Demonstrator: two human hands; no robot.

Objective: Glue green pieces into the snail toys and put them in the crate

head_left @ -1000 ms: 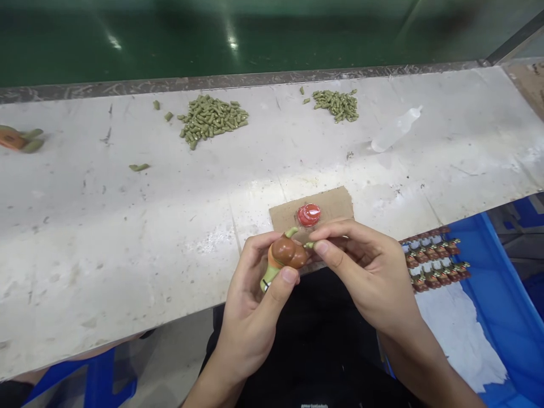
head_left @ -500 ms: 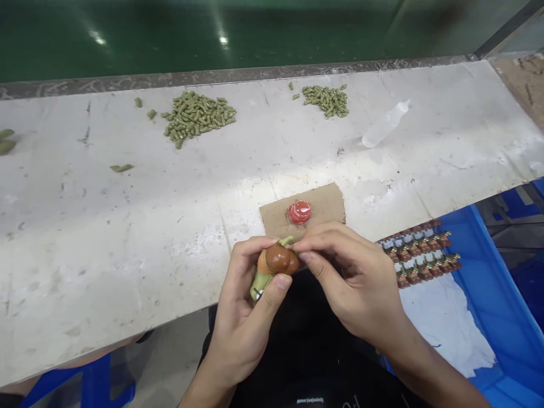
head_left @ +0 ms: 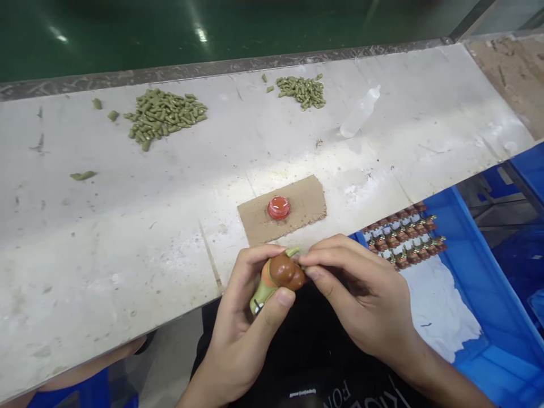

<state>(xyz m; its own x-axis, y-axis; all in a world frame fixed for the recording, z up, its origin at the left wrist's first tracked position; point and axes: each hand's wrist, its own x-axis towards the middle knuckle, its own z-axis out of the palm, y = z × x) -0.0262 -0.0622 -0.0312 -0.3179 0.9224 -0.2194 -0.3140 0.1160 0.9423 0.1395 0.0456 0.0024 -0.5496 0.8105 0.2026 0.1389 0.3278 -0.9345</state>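
My left hand (head_left: 250, 317) is closed around a small toy figurine (head_left: 285, 271) with a glossy brown rounded part, an orange band and a light green body with white eyes. A green stub sticks out of its upper side. The thumb and forefinger of my right hand (head_left: 361, 289) are pinched together at the brown end. Whatever lies between those fingertips is mostly hidden. Just beyond my hands, a shallow round dish (head_left: 279, 208) of shiny red sits on a piece of cardboard (head_left: 306, 198).
Two piles of small green pieces, a larger one (head_left: 165, 116) and a smaller one (head_left: 301, 90), lie on the white worktable (head_left: 140, 226). A translucent squeeze bottle (head_left: 360, 113) lies at right. Below, a blue bin (head_left: 471, 255) holds rows of brown-and-green figurines (head_left: 399, 235) and white sheeting (head_left: 440, 309).
The camera view has shifted, so the table items appear further left. Both hands keep nearly the same grip at the figurine, which sits slightly lower in view.
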